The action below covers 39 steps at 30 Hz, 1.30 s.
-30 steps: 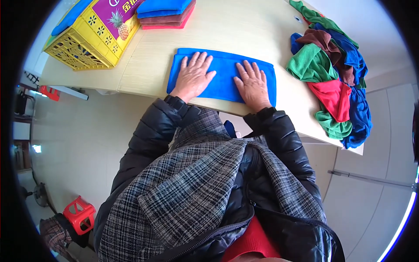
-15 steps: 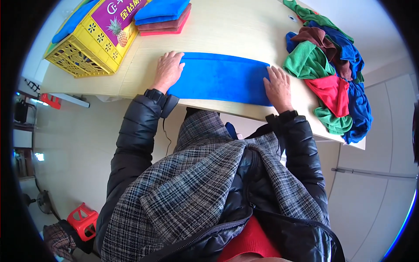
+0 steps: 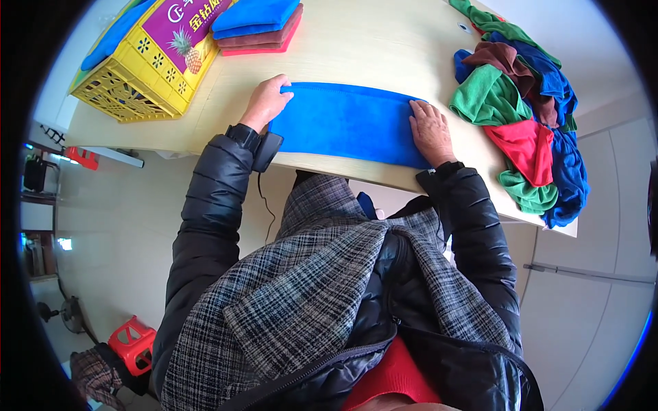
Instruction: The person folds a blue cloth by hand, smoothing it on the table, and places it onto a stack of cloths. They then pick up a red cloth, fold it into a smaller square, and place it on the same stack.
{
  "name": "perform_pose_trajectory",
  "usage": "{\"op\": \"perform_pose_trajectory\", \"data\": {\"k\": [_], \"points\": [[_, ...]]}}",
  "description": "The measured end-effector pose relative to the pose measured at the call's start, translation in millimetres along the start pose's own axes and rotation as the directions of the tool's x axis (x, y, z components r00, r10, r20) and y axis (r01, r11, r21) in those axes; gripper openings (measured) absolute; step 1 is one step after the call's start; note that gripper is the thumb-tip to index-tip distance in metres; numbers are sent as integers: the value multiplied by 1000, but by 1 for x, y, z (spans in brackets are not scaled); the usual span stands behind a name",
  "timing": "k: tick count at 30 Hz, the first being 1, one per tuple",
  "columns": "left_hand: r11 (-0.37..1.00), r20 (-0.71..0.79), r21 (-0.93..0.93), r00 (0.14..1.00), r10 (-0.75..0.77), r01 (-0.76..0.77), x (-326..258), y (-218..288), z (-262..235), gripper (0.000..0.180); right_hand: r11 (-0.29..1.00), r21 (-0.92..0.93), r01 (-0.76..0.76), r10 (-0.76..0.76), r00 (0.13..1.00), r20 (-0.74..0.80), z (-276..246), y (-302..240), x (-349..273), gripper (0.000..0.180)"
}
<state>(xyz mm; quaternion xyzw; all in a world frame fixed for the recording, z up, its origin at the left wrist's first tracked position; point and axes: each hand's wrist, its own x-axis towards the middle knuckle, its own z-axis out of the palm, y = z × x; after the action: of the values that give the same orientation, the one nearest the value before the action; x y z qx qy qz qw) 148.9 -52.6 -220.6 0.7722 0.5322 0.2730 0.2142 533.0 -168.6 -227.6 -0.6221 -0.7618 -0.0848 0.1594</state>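
Note:
A blue cloth (image 3: 349, 123) lies folded into a long flat strip near the front edge of the light wooden table (image 3: 370, 48). My left hand (image 3: 266, 101) curls over the strip's left end, fingers around its edge. At the strip's right end, my right hand (image 3: 430, 129) rests flat, fingers spread. A stack of folded cloths (image 3: 257, 22), blue over brown and red, sits at the back left.
A yellow plastic crate (image 3: 137, 68) with a purple printed sheet on top stands at the table's left. A heap of loose green, red, brown and blue cloths (image 3: 528, 116) covers the right side. A red stool (image 3: 133, 342) stands on the floor lower left.
My hands slid apart from the cloth's middle to its two ends. The cloth now lies as a longer, narrower strip, and the left hand curls over its end.

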Motion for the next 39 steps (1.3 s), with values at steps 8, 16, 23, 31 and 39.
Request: {"op": "perform_pose_trajectory", "data": {"k": [8,16,23,31,39], "points": [[977,-113,205,993,-42,64,-10,19,12,27,999,-20,-28,28,1000,-11,-4,2,-5,42],[942,-231,336,971,64,18,-24,11,21,32,969,26,247,-248,967,66,-32,-95,23,55],[934,-232,351,972,17,67,-17,12,20,32,854,208,478,-503,859,92,28,-158,86,59],[980,-183,37,966,-185,194,-71,33,11,52,847,221,483,-510,856,87,53,-158,97,59],[958,-194,-273,971,-140,83,-118,27,7,65,865,207,458,-479,876,62,57,-158,98,58]]}}
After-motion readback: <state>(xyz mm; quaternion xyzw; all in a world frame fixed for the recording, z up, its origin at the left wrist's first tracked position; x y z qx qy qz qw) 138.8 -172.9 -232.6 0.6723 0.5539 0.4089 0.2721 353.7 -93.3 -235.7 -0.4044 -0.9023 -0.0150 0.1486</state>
